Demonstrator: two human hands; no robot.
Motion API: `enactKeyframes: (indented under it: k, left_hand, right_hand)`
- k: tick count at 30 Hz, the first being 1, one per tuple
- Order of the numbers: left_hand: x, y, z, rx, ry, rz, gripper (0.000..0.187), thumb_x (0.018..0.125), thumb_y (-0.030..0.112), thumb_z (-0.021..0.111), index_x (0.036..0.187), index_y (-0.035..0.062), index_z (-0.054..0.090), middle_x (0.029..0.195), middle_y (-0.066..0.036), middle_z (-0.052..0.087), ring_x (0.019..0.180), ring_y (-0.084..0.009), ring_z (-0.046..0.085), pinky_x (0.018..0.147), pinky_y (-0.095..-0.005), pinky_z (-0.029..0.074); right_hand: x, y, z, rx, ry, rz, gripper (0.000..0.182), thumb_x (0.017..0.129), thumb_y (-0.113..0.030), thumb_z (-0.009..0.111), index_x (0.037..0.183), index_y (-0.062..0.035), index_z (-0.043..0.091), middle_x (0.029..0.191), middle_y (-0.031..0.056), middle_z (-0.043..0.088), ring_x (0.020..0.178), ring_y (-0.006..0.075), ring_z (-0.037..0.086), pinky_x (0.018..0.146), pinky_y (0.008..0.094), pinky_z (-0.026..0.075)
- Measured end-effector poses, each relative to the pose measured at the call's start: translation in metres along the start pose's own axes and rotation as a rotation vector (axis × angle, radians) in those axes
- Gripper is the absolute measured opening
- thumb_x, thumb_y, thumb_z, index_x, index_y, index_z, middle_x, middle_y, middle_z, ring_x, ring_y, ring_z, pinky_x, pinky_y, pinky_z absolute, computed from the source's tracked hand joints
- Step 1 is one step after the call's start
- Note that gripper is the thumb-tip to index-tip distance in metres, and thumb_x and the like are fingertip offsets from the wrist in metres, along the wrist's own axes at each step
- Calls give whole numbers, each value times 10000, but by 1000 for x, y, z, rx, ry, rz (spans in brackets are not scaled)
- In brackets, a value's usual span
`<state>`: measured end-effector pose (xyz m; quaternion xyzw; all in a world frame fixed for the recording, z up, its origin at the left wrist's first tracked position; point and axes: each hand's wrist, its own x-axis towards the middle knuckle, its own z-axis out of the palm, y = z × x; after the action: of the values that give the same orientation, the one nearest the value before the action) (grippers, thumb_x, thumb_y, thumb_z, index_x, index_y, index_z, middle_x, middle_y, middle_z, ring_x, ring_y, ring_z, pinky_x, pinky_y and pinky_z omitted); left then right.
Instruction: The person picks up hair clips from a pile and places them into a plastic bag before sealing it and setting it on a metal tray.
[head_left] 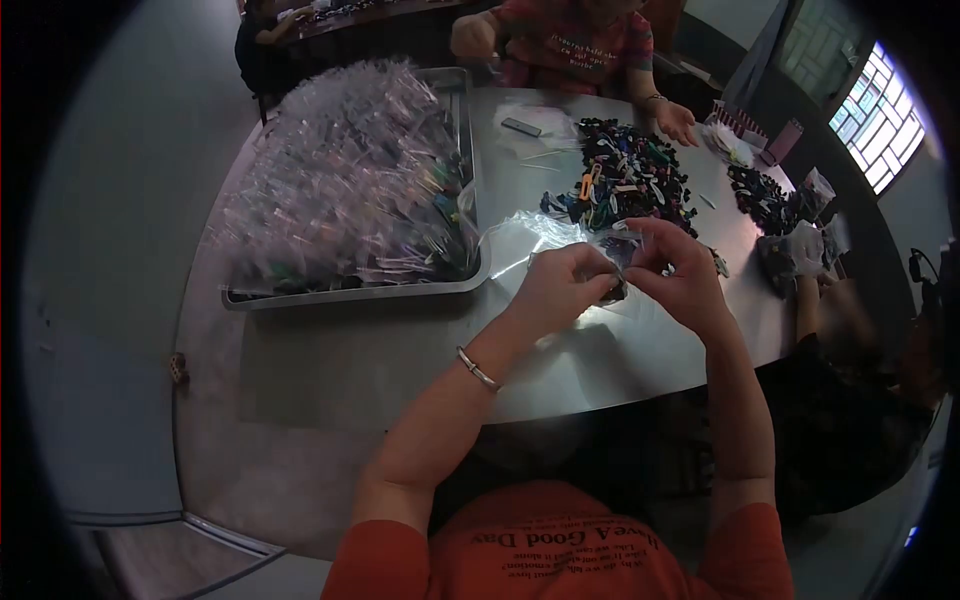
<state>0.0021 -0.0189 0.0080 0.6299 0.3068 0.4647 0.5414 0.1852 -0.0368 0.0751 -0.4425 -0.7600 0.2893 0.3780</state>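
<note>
The metal counter (pixel 340 360) carries a grey tray (pixel 360 296) heaped with clear packets (pixel 340 170) and a pile of small dark pieces (pixel 640 175). Over it, the fingers of the left hand (pixel 562 287) and right hand (pixel 685 278) pinch a clear bag (pixel 617 292). Judged step: bag handling; the next move calls for steady pinches.

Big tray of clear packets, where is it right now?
In the head view, the tray sits at the left of the table, left of the left hand and the heap of small dark items.
</note>
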Motion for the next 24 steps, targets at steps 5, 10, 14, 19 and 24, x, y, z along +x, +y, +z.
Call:
enactKeyframes:
  k: [5, 10, 14, 19, 24]
  left_hand:
    - [12, 5, -6, 88, 235, 18, 121, 800, 72, 681, 880, -12, 645, 787, -42, 659, 689, -76, 607, 662, -216, 503]
    - [50, 19, -50, -255, 666, -35, 180, 805, 145, 661, 801, -28, 612, 705, 4, 603, 602, -60, 519, 552, -238, 434]
    - [90, -11, -113, -102, 890, 68, 224, 770, 180, 663, 779, -20, 565, 701, -33, 566, 559, -106, 473, 525, -272, 412]
    - [94, -15, -156, 370, 952, -131, 271, 756, 201, 636, 815, -58, 583, 774, -158, 614, 633, -253, 569, 647, -372, 468]
    - [91, -8, -162, 1007, 804, -166, 277, 733, 233, 631, 774, -41, 632, 795, -239, 645, 736, -405, 627, 689, -430, 488]
  right_hand:
    - [-4, 28, 5, 308, 248, 69, 367, 815, -30, 668, 1165, -25, 556, 780, -26, 578, 675, 25, 512, 594, 171, 424]
    - [-7, 81, 20, 403, 419, 182, 259, 844, -55, 636, 1098, -21, 603, 785, -31, 592, 699, 30, 522, 628, 175, 426]
    - [-12, 89, 24, 366, 421, 255, 223, 849, -47, 616, 1071, -21, 616, 821, -14, 624, 725, 38, 551, 661, 186, 446]
    - [-16, 94, 31, -17, 357, 45, 194, 809, -62, 659, 998, -22, 643, 808, 57, 662, 690, 87, 595, 637, 224, 481]
    - [-17, 90, 33, -189, 333, -125, 147, 749, -71, 663, 895, -53, 655, 821, 98, 657, 723, 242, 649, 645, 322, 517]
